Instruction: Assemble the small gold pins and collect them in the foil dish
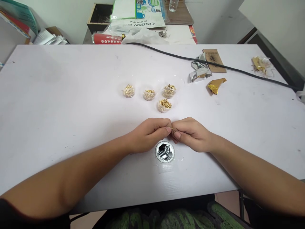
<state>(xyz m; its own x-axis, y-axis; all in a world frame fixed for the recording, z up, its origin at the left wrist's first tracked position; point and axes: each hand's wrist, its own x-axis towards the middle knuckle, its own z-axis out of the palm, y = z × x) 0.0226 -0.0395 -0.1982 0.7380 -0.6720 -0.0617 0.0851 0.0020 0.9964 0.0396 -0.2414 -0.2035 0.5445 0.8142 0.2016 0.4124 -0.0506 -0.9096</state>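
Note:
My left hand (151, 135) and my right hand (193, 135) meet over the middle of the table, fingertips pinched together. A thin gold-coloured pin (172, 128) shows in the narrow gap between them, its ends hidden by the fingers. Right below the hands lies a round dish (165, 152) with a silver rim and dark, shiny pieces inside. Beyond the hands stand several small clear cups of gold-coloured pins: the nearest cup (164, 105), one at the left (128, 91), one in the middle (149, 94) and one at the back right (169, 91).
A black cable (166, 54) crosses the far side of the white table (71, 79). Near it lie crumpled silver foil (200, 74), gold foil (216, 86), a brown cardboard piece (215, 60) and a clear bag with gold-coloured bits (260, 65). Packages sit behind the table.

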